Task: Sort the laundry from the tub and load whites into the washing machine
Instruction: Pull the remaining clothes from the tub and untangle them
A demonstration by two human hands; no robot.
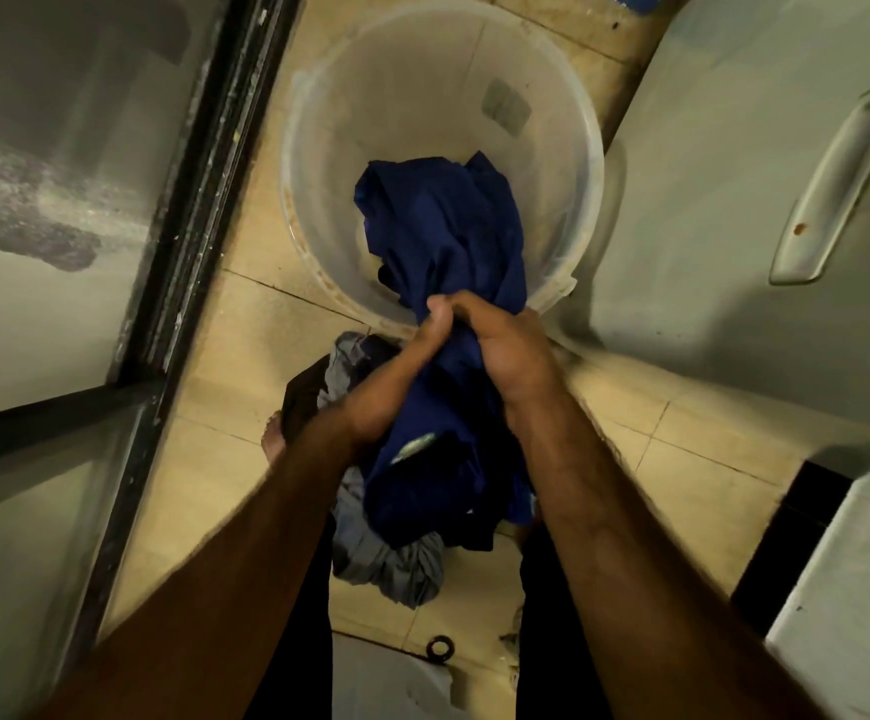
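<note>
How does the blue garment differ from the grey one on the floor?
Colour: the blue garment is dark blue, the grey garment pale grey. Support: the blue garment is gripped by the left hand and right hand and trails down into the tub; the grey garment lies crumpled on the tiled floor, no hand on it. Shared: both are bunched cloth, neither white.

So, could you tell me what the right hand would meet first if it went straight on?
The right hand would probably meet the blue garment it grips, bunched just ahead, then the near rim of the tub; depth is unclear.
</note>
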